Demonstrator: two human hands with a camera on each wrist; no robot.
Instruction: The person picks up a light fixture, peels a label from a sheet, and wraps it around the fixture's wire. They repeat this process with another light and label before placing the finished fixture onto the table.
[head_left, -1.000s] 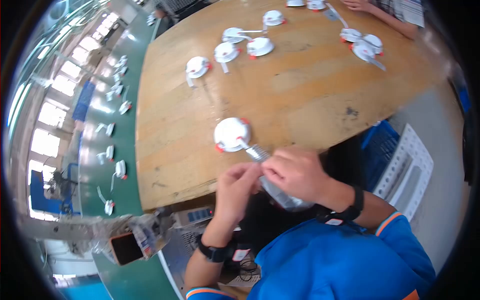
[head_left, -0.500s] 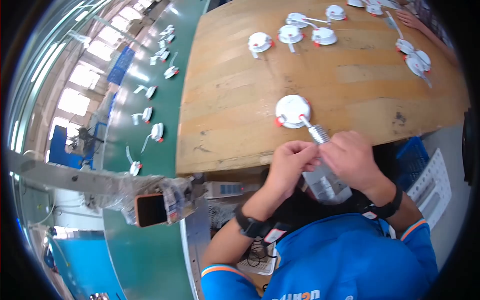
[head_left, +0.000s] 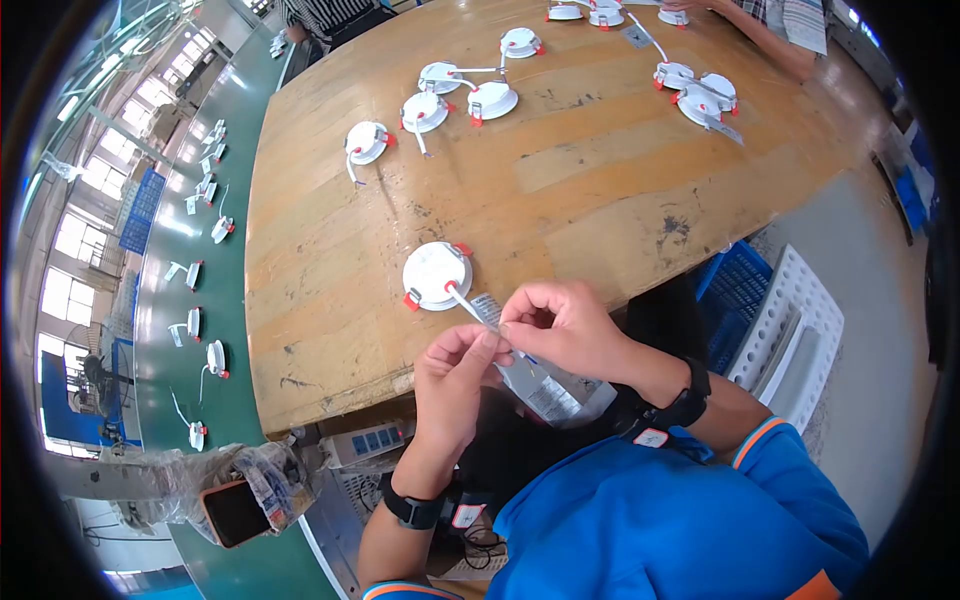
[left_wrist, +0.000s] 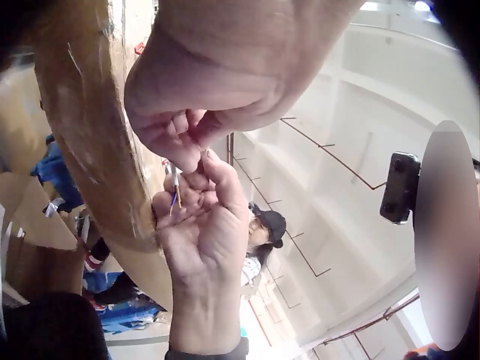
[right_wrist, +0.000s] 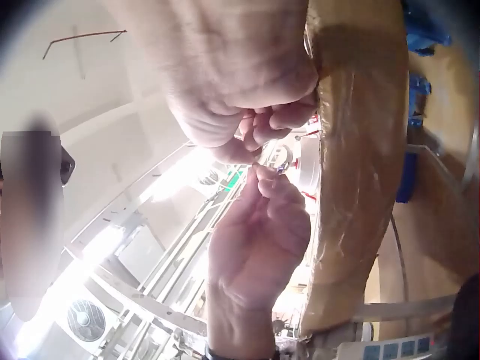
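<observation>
A round white downlight (head_left: 437,272) with red-tipped clips lies back side up near the table's front edge. Its white cable (head_left: 462,300) runs toward me into both hands. My left hand (head_left: 452,385) pinches the cable between thumb and forefinger. Right against it, the thumb and forefinger of my right hand (head_left: 570,325) pinch the cable too. Thin blue and brown wire ends (left_wrist: 175,201) stick out by the right palm in the left wrist view. A grey printed label (head_left: 486,307) shows beside the cable. Below the hands is a shiny clear piece with a silver patch (head_left: 553,398).
Several more downlights (head_left: 425,110) lie farther back on the wooden table (head_left: 330,270). Others line the green bench (head_left: 160,370) at left. A phone (head_left: 236,512) hangs on a wrapped bar. A blue crate (head_left: 735,295) and white perforated panel (head_left: 800,330) stand at right. Other people sit across.
The head view swung one way and back. My hands stay together at the cable; the right fingers have shifted on it, and the coloured wire ends now show below them.
</observation>
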